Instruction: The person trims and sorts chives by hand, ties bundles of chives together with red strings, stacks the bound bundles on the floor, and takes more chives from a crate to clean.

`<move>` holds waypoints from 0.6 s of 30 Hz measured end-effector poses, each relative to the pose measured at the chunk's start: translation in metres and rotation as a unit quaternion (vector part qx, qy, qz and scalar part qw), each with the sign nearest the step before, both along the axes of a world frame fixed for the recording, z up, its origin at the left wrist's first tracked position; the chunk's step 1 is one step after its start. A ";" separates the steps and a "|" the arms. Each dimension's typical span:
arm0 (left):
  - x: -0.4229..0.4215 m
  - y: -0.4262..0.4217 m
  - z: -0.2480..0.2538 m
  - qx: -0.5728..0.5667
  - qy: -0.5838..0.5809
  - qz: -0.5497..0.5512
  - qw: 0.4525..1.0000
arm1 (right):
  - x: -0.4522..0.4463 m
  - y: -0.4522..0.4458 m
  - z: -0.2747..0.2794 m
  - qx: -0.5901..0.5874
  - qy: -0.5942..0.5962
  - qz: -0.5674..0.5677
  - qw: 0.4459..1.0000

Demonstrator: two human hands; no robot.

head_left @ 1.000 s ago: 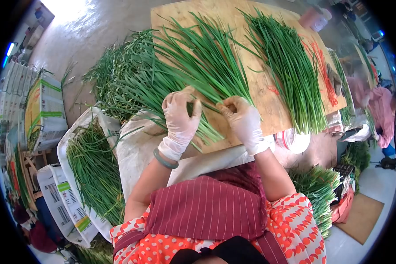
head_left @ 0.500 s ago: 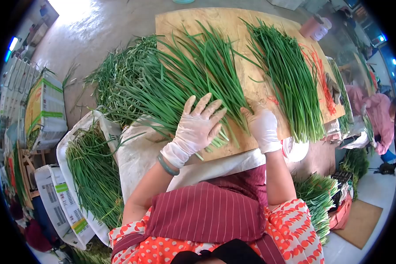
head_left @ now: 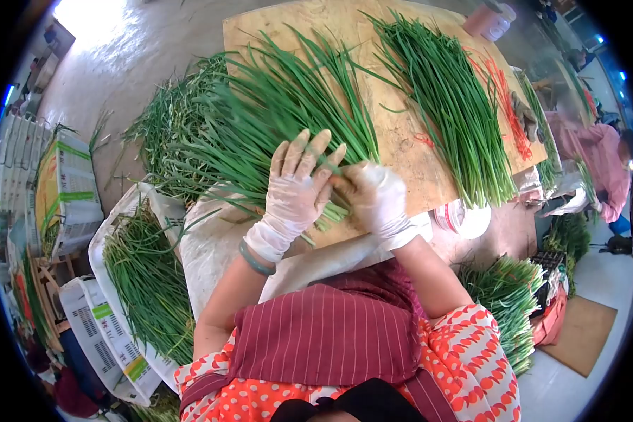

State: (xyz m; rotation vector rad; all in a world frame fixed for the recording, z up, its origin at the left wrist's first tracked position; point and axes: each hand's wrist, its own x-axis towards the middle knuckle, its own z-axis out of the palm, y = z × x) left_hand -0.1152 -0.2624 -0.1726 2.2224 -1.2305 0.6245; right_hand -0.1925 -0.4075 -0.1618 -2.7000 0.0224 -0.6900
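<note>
White-gloved left hand (head_left: 297,188), its grip spread apart over long, slender green stalks (head_left: 323,116) fanning beyond it on a pale wooden desk (head_left: 409,165) — just beside, white-gloved right hand (head_left: 381,200), blurred, grip impossible to tell

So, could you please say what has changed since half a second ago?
The right hand has moved left, close to the left hand; blur hides whether it grips anything. The left hand stays open over the stalks; the rightmost bundle on the board lies unmoved.
</note>
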 end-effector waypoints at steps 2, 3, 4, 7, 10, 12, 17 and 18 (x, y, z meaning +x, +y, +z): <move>0.002 0.001 -0.004 0.084 0.066 -0.026 0.994 | -0.001 0.006 -0.007 0.041 -0.028 -0.011 0.999; 0.004 0.001 -0.009 0.073 0.073 -0.036 0.994 | -0.002 0.008 -0.009 0.082 -0.054 -0.022 0.995; 0.004 0.001 -0.010 0.074 0.072 -0.035 0.994 | -0.004 0.007 -0.009 0.084 -0.054 -0.022 0.995; 0.004 0.000 -0.014 0.074 0.088 -0.038 0.993 | -0.017 -0.005 0.000 0.259 0.061 0.014 0.964; 0.003 0.000 -0.012 0.074 0.091 -0.041 0.992 | -0.033 -0.011 0.016 0.447 0.150 -0.009 0.882; 0.004 0.000 -0.014 0.076 0.097 -0.043 0.991 | -0.041 -0.030 0.019 0.419 0.156 0.002 0.895; 0.004 0.001 -0.013 0.077 0.102 -0.043 0.991 | -0.041 -0.056 0.095 0.258 0.247 0.092 0.929; 0.005 0.000 -0.014 0.075 0.104 -0.040 0.991 | -0.035 -0.060 0.109 0.185 0.261 0.127 0.939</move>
